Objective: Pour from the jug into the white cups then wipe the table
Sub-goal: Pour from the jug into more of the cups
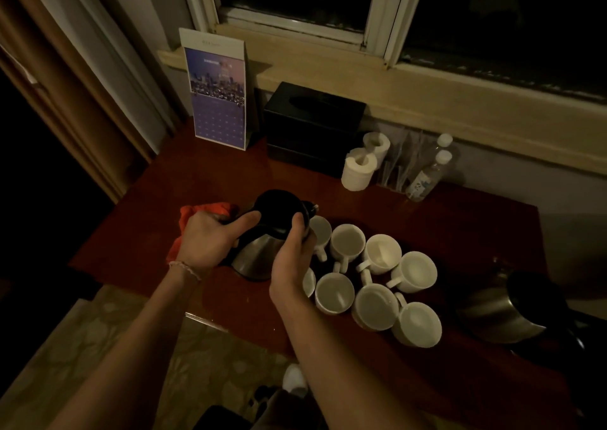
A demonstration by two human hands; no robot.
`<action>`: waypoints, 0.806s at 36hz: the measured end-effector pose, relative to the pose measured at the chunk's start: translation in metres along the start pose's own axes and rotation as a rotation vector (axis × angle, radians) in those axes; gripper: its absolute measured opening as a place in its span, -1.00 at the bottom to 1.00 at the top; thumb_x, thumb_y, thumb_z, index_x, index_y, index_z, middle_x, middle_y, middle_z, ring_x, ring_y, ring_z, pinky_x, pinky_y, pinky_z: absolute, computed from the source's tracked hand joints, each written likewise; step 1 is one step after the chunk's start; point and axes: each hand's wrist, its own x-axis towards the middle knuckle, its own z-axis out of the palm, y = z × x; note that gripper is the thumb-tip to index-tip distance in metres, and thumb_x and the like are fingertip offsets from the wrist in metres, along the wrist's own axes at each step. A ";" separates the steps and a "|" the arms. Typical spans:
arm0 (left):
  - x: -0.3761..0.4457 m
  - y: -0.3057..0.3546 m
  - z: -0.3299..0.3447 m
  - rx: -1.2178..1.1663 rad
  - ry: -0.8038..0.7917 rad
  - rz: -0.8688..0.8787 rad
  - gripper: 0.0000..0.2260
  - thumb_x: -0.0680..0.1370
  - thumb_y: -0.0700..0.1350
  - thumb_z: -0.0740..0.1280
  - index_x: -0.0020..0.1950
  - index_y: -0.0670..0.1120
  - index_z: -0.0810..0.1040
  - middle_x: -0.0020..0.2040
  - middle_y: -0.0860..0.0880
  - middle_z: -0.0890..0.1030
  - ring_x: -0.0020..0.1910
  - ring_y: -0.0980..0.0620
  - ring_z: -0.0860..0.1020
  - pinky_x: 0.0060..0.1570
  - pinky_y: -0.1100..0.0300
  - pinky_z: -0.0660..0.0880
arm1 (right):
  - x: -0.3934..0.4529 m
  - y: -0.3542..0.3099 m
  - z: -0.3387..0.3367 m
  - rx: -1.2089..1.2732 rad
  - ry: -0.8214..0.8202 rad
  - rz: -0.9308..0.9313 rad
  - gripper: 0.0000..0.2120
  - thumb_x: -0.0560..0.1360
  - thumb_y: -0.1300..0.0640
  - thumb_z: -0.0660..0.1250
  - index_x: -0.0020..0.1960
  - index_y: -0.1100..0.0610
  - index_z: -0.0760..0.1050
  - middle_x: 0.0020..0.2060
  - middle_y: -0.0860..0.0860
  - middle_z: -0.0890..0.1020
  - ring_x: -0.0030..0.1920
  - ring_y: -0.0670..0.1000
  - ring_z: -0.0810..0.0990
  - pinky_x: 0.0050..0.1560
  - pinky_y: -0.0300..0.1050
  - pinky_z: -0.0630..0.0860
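Observation:
A steel jug [259,258] with a black lid is tilted to the right, its spout over the nearest white cup [320,231]. My left hand [210,240] grips the jug's handle, thumb on the lid. My right hand [292,258] wraps the jug's body on the right side. Several white cups [374,304] stand bunched together on the red-brown table [427,216], just right of the jug; some are partly hidden by my right hand. An orange-red cloth [197,212] lies on the table behind my left hand.
A second steel jug [502,311] stands at the right, near the table's front. At the back are a black tissue box [312,127], a calendar card [218,91], two paper rolls [359,171], a clear holder and two water bottles [427,173]. The table's front edge [203,318] runs below my arms.

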 end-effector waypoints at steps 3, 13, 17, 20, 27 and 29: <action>0.000 0.005 0.004 -0.012 -0.021 0.010 -0.44 0.50 0.20 0.50 -0.51 -0.06 0.34 -0.56 -0.06 0.39 -0.61 -0.05 0.28 -0.46 0.07 0.25 | 0.000 -0.005 -0.005 0.012 -0.005 0.003 -0.72 0.64 -0.18 0.23 0.30 -0.15 0.34 0.01 -0.25 0.52 -0.01 -0.20 0.56 -0.07 -0.23 0.51; 0.005 0.029 0.014 0.069 -0.038 -0.039 -0.43 0.43 0.27 0.49 -0.59 -0.03 0.39 -0.60 -0.03 0.37 -0.64 0.02 0.27 -0.49 0.16 0.21 | 0.001 -0.018 -0.013 0.069 0.020 0.017 -0.55 0.64 -0.21 0.22 0.45 -0.06 0.35 0.23 -0.02 0.56 0.09 -0.07 0.57 0.06 -0.09 0.52; 0.012 0.036 0.014 0.126 -0.052 -0.015 -0.42 0.39 0.33 0.46 -0.60 -0.05 0.41 -0.62 -0.03 0.39 -0.66 0.05 0.29 -0.54 0.18 0.22 | 0.001 -0.023 -0.012 0.098 0.043 0.037 -0.46 0.63 -0.24 0.22 0.52 -0.05 0.30 0.29 0.00 0.53 0.15 0.00 0.57 0.11 -0.05 0.51; 0.016 0.038 0.016 0.143 -0.072 -0.004 -0.37 0.36 0.38 0.43 -0.55 -0.16 0.45 -0.61 -0.06 0.41 -0.63 -0.01 0.33 -0.46 0.10 0.26 | 0.001 -0.026 -0.012 0.119 0.059 0.046 -0.45 0.62 -0.25 0.22 0.54 -0.06 0.27 0.29 -0.01 0.50 0.16 0.02 0.54 0.13 -0.02 0.50; 0.023 0.045 0.025 0.112 -0.116 0.011 -0.41 0.41 0.27 0.50 -0.57 -0.11 0.40 -0.62 -0.02 0.39 -0.65 0.04 0.29 -0.48 0.16 0.23 | 0.010 -0.022 -0.014 0.184 0.071 0.056 -0.35 0.59 -0.31 0.25 0.57 -0.05 0.24 0.41 0.04 0.48 0.30 0.10 0.55 0.33 0.19 0.52; 0.026 0.047 0.027 0.112 -0.123 0.015 -0.43 0.44 0.20 0.52 -0.58 -0.10 0.40 -0.62 -0.01 0.39 -0.65 0.05 0.28 -0.47 0.17 0.23 | 0.011 -0.022 -0.014 0.201 0.075 0.057 -0.34 0.58 -0.32 0.26 0.57 -0.06 0.23 0.42 0.04 0.47 0.32 0.11 0.54 0.34 0.19 0.51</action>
